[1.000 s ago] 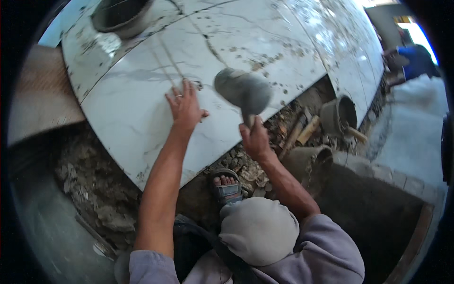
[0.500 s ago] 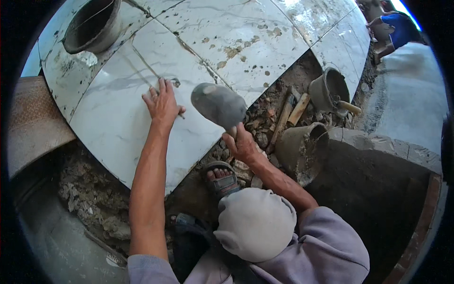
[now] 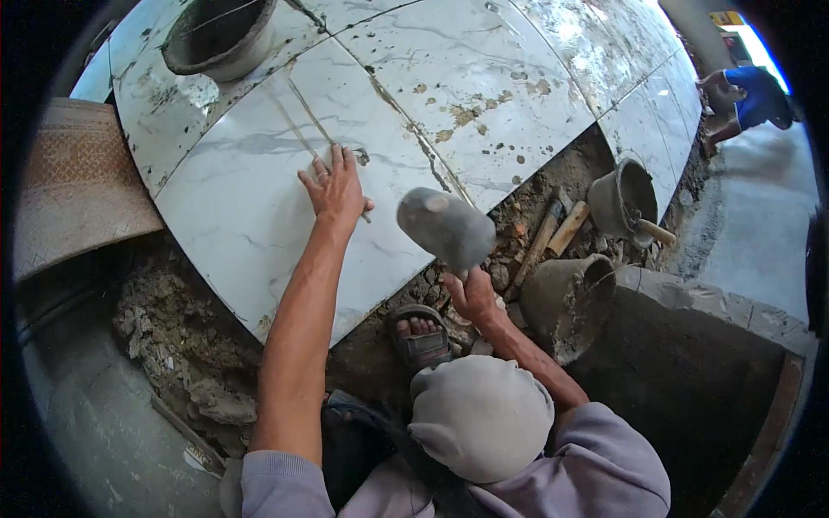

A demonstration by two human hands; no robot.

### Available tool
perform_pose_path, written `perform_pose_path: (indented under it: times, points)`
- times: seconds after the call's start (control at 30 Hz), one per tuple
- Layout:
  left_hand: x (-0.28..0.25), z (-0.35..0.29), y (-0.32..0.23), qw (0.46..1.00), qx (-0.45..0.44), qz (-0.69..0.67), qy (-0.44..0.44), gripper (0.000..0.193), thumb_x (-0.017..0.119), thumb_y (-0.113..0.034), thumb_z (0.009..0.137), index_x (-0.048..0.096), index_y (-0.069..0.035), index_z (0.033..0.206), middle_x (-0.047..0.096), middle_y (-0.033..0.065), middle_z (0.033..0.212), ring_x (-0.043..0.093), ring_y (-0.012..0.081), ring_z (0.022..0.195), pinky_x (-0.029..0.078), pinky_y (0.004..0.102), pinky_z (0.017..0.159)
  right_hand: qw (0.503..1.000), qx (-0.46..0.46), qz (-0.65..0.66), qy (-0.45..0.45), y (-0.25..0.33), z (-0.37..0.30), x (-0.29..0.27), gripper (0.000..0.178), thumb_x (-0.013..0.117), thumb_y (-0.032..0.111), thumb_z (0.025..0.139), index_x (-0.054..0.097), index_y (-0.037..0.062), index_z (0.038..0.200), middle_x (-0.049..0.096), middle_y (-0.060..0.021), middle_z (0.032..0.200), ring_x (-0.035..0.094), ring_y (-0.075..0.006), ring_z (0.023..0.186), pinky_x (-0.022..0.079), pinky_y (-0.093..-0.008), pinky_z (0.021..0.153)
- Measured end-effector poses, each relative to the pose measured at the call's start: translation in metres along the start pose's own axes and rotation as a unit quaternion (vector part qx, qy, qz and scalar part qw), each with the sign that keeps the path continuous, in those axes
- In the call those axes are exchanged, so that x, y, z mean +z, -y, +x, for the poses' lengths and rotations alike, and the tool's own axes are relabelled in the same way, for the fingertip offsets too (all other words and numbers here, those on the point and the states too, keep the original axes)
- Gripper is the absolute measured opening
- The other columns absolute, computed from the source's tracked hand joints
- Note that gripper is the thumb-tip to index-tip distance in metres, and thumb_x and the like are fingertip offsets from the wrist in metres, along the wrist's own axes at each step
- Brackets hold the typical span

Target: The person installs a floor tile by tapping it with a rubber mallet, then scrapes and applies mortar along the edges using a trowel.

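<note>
My left hand [image 3: 337,186] lies on a large white marbled tile [image 3: 250,190], fingers stretched out and apart. A thin straight rod [image 3: 310,113] runs beneath it, one end showing past the thumb. Closed around a short handle, my right hand [image 3: 475,298] holds a rubber mallet [image 3: 445,226] with a thick grey-black head. The mallet head is over the tile's right edge. From this view I cannot tell how high it hangs. A dark spot of grime marks the tile beside my left fingertips.
A mortar-stained bucket [image 3: 220,43] stands on tiles at the far left. Rubble borders the tile's right edge, with wooden-handled tools [image 3: 555,235] and two more buckets [image 3: 622,203]. A dark pit [image 3: 682,380] lies at right. Another person [image 3: 756,95] crouches far right.
The whole view has shifted, so the scene sits farther right and lower. The mallet head has turned slightly and come a little nearer to me. My left hand keeps its place on the tile.
</note>
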State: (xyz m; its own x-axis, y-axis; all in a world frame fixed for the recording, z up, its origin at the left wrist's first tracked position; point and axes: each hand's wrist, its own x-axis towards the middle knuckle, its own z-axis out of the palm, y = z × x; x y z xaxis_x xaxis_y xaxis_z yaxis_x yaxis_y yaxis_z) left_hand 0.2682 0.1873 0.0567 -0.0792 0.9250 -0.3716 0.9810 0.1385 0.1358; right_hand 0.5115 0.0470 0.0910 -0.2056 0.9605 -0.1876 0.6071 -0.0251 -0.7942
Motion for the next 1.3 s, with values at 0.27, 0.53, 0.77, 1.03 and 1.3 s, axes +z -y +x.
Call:
perform_pose_path:
  times: [0.27, 0.53, 0.77, 1.03, 1.3]
  points:
    - [-0.001, -0.001, 0.006, 1.000, -0.007, -0.004, -0.006, 0.106, 0.085, -0.036, 0.060, 0.027, -0.012, 0.145, 0.025, 0.0073, 0.153, 0.029, 0.0390, 0.136, 0.019, 0.0661, 0.106, 0.999, -0.020, -0.050, 0.002, -0.022, -0.009, 0.001, 0.044, 0.054, 0.044, 0.091, 0.045, 0.0010, 0.097, 0.058, -0.0275, 0.076, 0.059, -0.0474, 0.073, 0.043, -0.0516, 0.062]
    - [0.000, -0.001, 0.019, 0.998, 0.030, -0.010, -0.047, 0.095, 0.083, -0.033, 0.063, 0.035, -0.015, 0.143, 0.031, 0.0044, 0.150, 0.035, 0.0333, 0.133, 0.022, 0.0614, 0.106, 0.994, 0.000, -0.055, 0.096, -0.005, -0.008, 0.001, 0.032, 0.059, 0.030, 0.089, 0.049, 0.0030, 0.102, 0.061, -0.0246, 0.079, 0.059, -0.0460, 0.076, 0.045, -0.0500, 0.064]
    - [0.005, 0.006, 0.033, 0.996, 0.083, 0.015, -0.031, 0.093, 0.083, -0.033, 0.062, 0.037, -0.020, 0.142, 0.037, 0.0004, 0.147, 0.040, 0.0267, 0.131, 0.022, 0.0579, 0.108, 0.966, 0.010, -0.160, 0.203, 0.002, -0.005, 0.015, 0.033, 0.066, 0.023, 0.082, 0.047, 0.0008, 0.097, 0.059, -0.0253, 0.085, 0.058, -0.0458, 0.079, 0.045, -0.0512, 0.067]
    - [-0.002, 0.007, 0.032, 0.997, 0.073, 0.024, -0.020, 0.091, 0.082, -0.032, 0.063, 0.037, -0.020, 0.142, 0.036, 0.0008, 0.148, 0.039, 0.0263, 0.132, 0.020, 0.0586, 0.109, 0.949, -0.006, -0.176, 0.261, 0.002, -0.013, 0.017, 0.035, 0.065, 0.029, 0.084, 0.045, 0.0020, 0.095, 0.058, -0.0244, 0.080, 0.059, -0.0448, 0.079, 0.046, -0.0502, 0.064]
    - [-0.006, 0.006, 0.027, 0.998, 0.063, 0.023, -0.007, 0.091, 0.082, -0.031, 0.063, 0.037, -0.021, 0.141, 0.033, -0.0006, 0.149, 0.039, 0.0275, 0.132, 0.019, 0.0611, 0.108, 0.979, -0.001, -0.094, 0.181, -0.019, -0.023, 0.014, 0.036, 0.062, 0.031, 0.086, 0.044, 0.0012, 0.097, 0.058, -0.0258, 0.081, 0.057, -0.0473, 0.076, 0.045, -0.0516, 0.064]
